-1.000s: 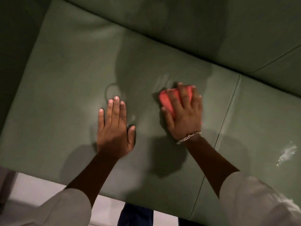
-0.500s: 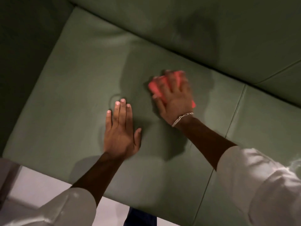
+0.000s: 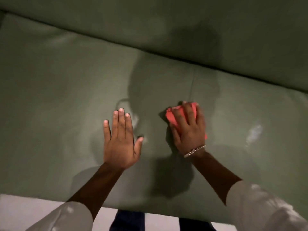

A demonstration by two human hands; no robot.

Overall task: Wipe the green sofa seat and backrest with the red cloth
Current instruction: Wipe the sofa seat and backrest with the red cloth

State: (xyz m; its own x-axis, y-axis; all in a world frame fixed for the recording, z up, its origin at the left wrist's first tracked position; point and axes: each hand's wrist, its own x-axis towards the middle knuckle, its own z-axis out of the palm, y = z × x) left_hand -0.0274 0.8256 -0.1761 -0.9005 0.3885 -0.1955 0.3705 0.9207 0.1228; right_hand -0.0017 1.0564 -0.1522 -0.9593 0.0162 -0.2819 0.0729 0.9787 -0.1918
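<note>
Right hand flat on the red cloth, pressing it into the green sofa seat.

The right hand (image 3: 189, 129) lies over the folded red cloth (image 3: 175, 117), fingers spread and curled down on top of it, pinning it to the sofa seat (image 3: 58, 100) just near of the seam that runs toward the backrest (image 3: 166, 22). Red shows past the fingertips at the far left and at the right edge of the palm. A chain bracelet (image 3: 194, 151) circles that wrist. To the left, well apart from the cloth, the left hand (image 3: 120, 140) rests palm down on the seat, fingers straight and close together, thumb out, holding nothing. A pale streak (image 3: 253, 132) glints on the seat right of the cloth. White sleeves (image 3: 266, 207) frame the near edge.
</note>
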